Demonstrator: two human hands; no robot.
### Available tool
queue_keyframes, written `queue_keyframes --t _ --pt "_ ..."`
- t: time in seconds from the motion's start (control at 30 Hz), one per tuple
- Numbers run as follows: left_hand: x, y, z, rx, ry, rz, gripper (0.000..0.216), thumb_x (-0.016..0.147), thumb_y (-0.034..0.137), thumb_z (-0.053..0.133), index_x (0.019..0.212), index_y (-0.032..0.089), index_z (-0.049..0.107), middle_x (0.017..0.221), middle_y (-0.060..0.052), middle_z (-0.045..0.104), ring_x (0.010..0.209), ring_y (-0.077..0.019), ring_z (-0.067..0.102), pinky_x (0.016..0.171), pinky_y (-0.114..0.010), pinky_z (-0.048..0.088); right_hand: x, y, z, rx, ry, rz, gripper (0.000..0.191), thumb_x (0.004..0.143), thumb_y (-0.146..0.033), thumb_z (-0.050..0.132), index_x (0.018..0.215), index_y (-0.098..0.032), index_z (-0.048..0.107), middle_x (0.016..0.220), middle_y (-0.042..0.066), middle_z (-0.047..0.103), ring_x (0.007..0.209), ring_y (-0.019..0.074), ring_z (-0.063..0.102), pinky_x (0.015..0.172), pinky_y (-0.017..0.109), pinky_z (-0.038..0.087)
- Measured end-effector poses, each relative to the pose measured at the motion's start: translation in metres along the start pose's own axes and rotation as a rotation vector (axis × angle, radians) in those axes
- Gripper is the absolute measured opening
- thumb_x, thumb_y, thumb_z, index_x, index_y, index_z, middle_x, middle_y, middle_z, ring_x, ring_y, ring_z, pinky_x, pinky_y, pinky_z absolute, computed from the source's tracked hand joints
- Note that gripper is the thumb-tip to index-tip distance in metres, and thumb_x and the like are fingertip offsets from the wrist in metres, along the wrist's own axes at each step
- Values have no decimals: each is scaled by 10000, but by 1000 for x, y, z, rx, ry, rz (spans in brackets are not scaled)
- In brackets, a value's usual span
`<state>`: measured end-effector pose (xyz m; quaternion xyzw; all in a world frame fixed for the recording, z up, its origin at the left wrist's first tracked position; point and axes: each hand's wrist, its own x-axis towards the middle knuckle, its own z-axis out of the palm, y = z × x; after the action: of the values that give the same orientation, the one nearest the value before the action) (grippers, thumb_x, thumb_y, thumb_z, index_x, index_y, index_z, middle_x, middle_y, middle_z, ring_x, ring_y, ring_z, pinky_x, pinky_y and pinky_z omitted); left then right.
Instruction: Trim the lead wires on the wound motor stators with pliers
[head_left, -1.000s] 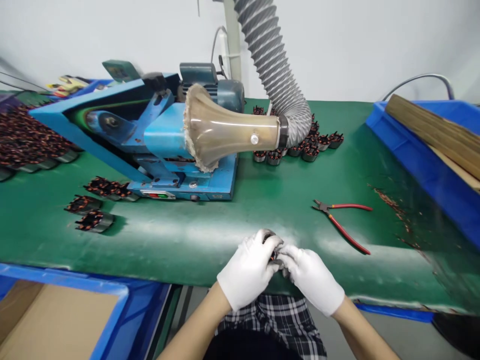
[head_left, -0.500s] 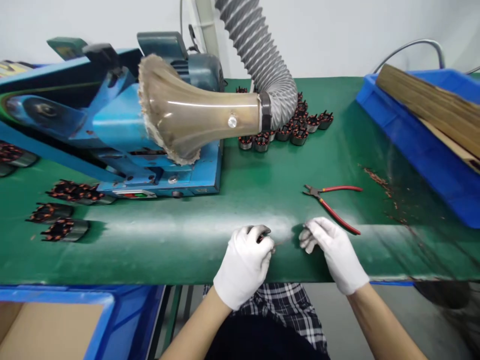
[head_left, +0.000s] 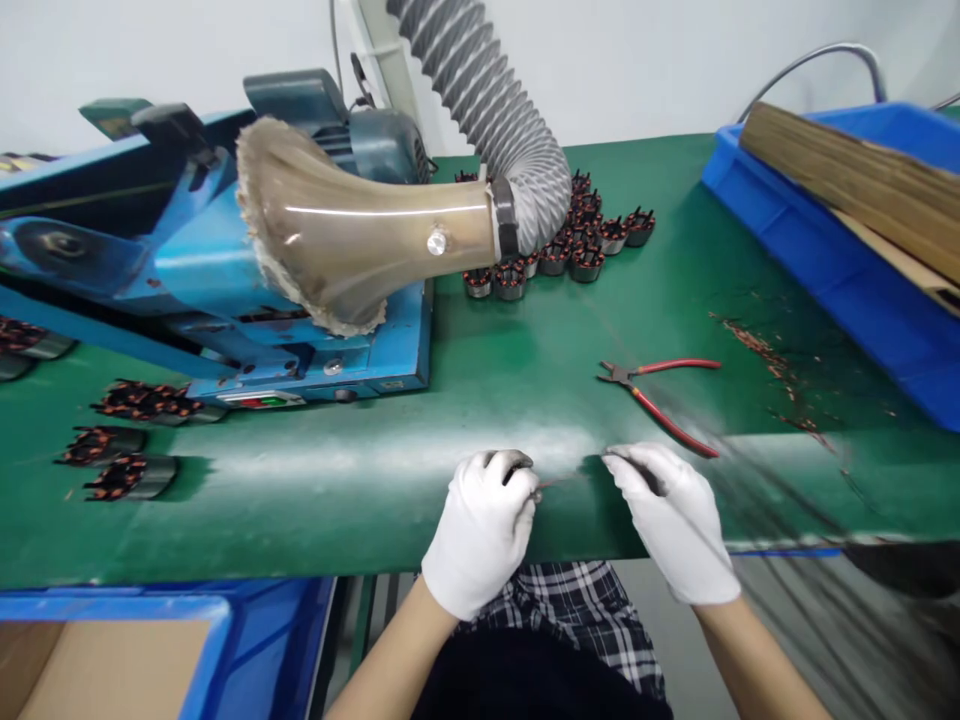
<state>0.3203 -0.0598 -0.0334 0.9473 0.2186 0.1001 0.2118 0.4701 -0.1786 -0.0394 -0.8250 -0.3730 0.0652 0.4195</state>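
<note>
My left hand, in a white glove, is closed over the bench. Its fingers wrap round what appears to be a small copper-wound motor stator, almost wholly hidden by the glove. From its fingertips a thin copper wire runs out to the right. At the wire's far side, my gloved right hand has thumb and forefinger pinched together; the wire's very end is too fine to make out. Just beyond the right hand lie red-handled cutting pliers, their handles spread on the green bench top.
A blue belt machine with a suction funnel occupies the left. Several wound stators stand behind it, more stators at front left. Wire scraps lie near a blue bin holding cardboard.
My right hand has turned and brought its fingers together into a pinch. More of the wire shows between the hands. The camera view has shifted slightly.
</note>
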Motion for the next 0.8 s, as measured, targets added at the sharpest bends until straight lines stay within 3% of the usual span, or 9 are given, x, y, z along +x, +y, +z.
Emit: queue_keyframes --t 0.17,0.27,0.4,0.53,0.63,0.73,0.8 --pt "0 1 0 -13 12 -6 144 831 168 428 882 206 558 1008 -53 539 901 -215 477 762 -370 411 -8 -7 0 29 -84 -118 119 833 -240 525 912 -220 612 959 47 597 892 221 555 824 367 444" --pt "-1 1 0 -5 37 5 149 837 173 420 879 207 558 991 -55 542 896 -213 482 761 -371 417 -8 -14 7 -28 -172 -301 163 852 -177 484 989 -209 566 1020 65 561 976 225 512 869 387 417" --pt "-1 1 0 10 30 19 150 830 153 417 897 200 543 1003 -58 536 903 -214 484 761 -374 427 -2 -19 18 -205 -370 -583 181 881 -103 395 939 -169 554 875 61 556 804 197 529 717 333 446" --pt "-2 1 -2 -27 3 21 139 807 123 436 886 205 517 1016 -46 536 918 -211 497 774 -376 439 3 -14 24 -341 -400 -772 257 892 -73 326 839 -135 569 694 44 511 602 179 483 549 288 409" --pt "-6 -4 -5 -173 70 -23 260 756 131 526 994 210 461 1165 -68 469 1049 -220 481 853 -386 436 3 -10 28 -331 -411 -726 223 905 -96 342 920 -127 563 733 52 523 611 178 505 557 279 416" --pt "-9 -17 -5 -235 130 -132 686 593 160 696 1185 186 351 1323 -142 314 1204 -282 370 933 -426 402 1 -7 33 -292 -402 -627 182 908 -138 395 1004 -140 549 805 62 538 660 179 536 593 273 435" --pt "-11 -28 -1 -198 107 -136 740 520 187 760 1167 195 401 1295 -137 369 1202 -311 369 946 -469 384 0 -8 34 -309 -365 -631 230 894 -105 379 1033 -148 557 793 62 529 630 173 529 564 263 429"
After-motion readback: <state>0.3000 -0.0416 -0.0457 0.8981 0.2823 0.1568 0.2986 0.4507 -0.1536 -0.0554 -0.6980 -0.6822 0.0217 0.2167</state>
